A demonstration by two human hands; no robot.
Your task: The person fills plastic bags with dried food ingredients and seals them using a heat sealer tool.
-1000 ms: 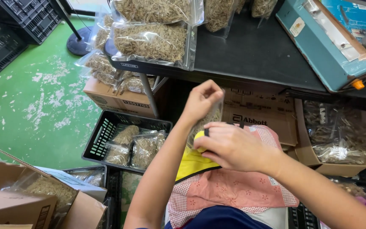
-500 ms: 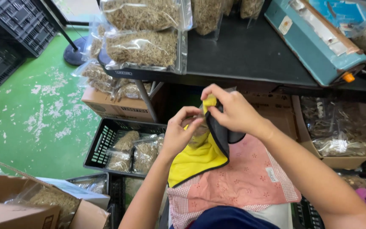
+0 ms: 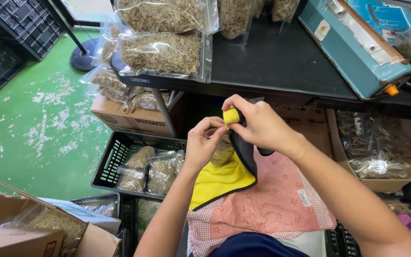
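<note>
Pinching a yellow-and-black fabric cloth with your right hand and left hand, you work above a black plastic crate holding clear bags of dried herbs.

A yellow cloth edged in black drapes over a pink floral apron with seemingly red-checked trim, above a paint-worn green floor.

Two hands; one yellow cloth; one sealer
</note>
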